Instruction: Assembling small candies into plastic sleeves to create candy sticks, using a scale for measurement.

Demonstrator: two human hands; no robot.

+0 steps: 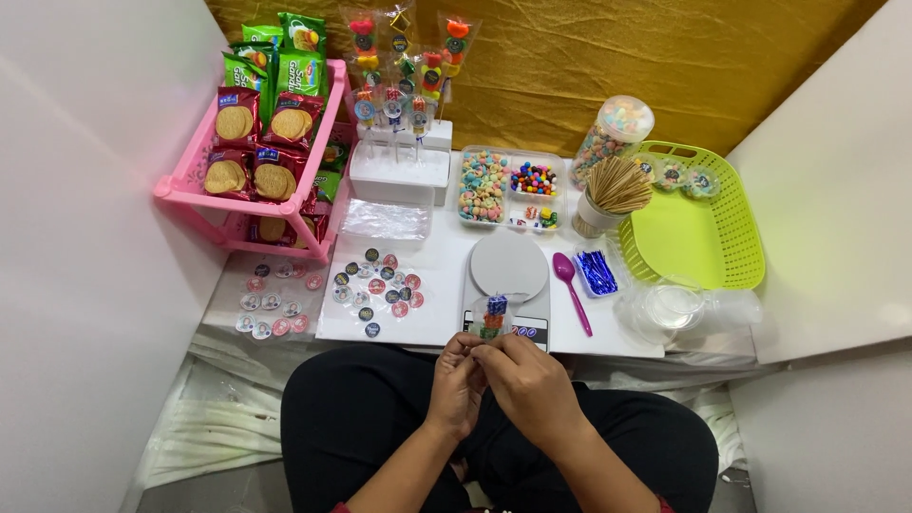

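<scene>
1. Both hands meet low at the centre, over the lap: the left hand (458, 380) and the right hand (528, 378) are pinched together on a wrapped candy skewer (492, 317), its stacked coloured sweets poking up just in front of the kitchen scale (509, 271).
2. Fingers of both hands are curled tight on the skewer's lower end; it looks like the wrapper is being closed or tied at the base, though the fingertips hide the detail.
3. My read: the next move calls for a fine 2-handed pinch, keeping the skewer upright so the sweets stay stacked.
4. Blue twist ties (597, 271) sit beside the purple spoon (571, 285), within the right hand's reach.
5. Finished skewers stand in the white foam block (399, 176) at the back.
6. Room is tight: white walls on both sides, round stickers (378, 285) left, green basket (708, 256) right.
</scene>
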